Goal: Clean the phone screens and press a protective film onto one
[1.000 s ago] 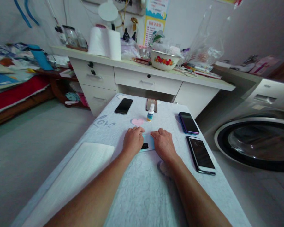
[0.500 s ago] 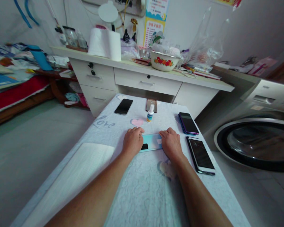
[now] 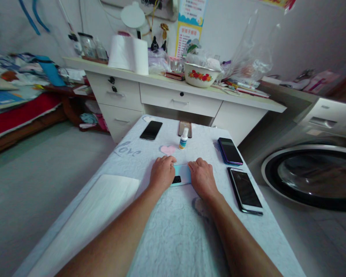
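Observation:
A light blue phone (image 3: 183, 174) lies crosswise on the cloth-covered table (image 3: 167, 231), its black camera block at the left end. My left hand (image 3: 162, 172) is closed round that left end. On the right end rests my right hand (image 3: 202, 177), its fingers pressed together and gripping the phone. Just behind the phone stands a small white spray bottle (image 3: 183, 139) with a blue and orange label. A phone case (image 3: 185, 129) lies behind the bottle.
A black phone (image 3: 151, 130) lies at the table's back left. Two stacks of phones, one dark (image 3: 230, 151) and one white-topped (image 3: 246, 191), are along the right edge. White paper (image 3: 89, 223) covers the left side. Behind stands a desk (image 3: 180, 102); a washing machine (image 3: 320, 154) is at the right.
My right hand has slid left along the light blue phone, covering more of its right end. My left hand stays in the same place.

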`<state>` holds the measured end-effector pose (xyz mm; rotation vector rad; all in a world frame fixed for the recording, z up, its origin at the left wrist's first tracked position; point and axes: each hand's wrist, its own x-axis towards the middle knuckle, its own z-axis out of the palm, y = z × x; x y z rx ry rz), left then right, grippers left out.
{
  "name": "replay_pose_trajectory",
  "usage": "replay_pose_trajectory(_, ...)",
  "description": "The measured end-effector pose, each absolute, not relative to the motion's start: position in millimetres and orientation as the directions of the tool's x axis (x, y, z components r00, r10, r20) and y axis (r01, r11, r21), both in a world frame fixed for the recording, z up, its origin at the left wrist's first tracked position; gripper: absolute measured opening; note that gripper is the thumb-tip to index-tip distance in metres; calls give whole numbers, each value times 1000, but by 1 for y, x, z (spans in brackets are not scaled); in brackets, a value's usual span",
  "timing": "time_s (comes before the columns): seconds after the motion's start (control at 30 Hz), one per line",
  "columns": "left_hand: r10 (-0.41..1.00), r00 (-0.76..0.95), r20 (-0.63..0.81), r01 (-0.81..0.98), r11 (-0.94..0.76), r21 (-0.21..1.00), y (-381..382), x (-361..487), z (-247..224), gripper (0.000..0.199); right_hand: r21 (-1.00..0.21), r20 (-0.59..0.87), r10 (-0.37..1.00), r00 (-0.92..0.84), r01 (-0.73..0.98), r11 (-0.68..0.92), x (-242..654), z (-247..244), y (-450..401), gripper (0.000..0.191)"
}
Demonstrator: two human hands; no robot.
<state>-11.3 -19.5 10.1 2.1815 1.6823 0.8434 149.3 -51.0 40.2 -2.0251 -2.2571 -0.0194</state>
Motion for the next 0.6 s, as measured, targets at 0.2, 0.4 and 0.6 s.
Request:
replay_pose_trajectory(0.2,946,167,277,803,-294,519,-19,-11,10,27,-66,130,970,-205,974,215,138,36,-55,31)
replay_pose_trajectory(0.4,948,162,273,802,-288,523,-20,-12,11,26,-87,128,949,-289,950,301,131,37,-61,29)
replay_pose_trajectory(0.6,949,156,272,804,-282,523,-21,-11,12,26,-96,131,939,-317,939,330,129,39,-62,27)
